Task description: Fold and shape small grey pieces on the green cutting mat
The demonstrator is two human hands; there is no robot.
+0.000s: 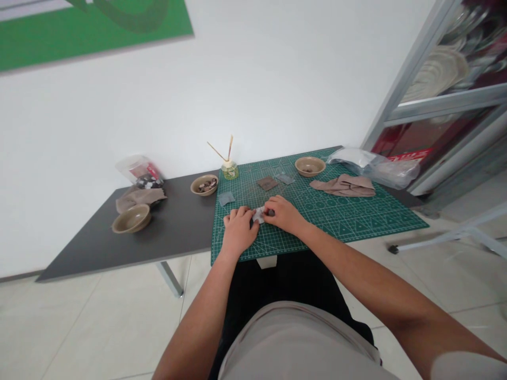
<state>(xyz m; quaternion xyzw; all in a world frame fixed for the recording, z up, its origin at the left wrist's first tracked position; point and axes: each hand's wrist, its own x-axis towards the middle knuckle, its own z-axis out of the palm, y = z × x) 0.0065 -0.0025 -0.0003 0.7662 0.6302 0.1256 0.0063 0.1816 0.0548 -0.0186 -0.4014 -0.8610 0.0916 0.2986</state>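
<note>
Near the front edge of the green cutting mat (325, 211), my two hands work close together over a small pale, greyish sheet (259, 215). My left hand (240, 232) has its fingers curled, with fingertips and thumb on the sheet's left side. Something dark shows between that thumb and forefinger, too small to name. Pinched in my right hand (284, 215) is a small dark lump (271, 212) at the sheet's right side. Just beyond lie a brown square sheet (267, 183), a clear grey square (285, 178) and a bluish square (226, 198).
A bowl of brown pieces (204, 185), a reed diffuser (229, 170) and another bowl (310, 166) stand behind my hands. At right lie a brown cloth (348, 186) and a plastic bag (372, 164). Leftward are a tan bowl (132, 219), a cloth (138, 198) and a plastic container (138, 168).
</note>
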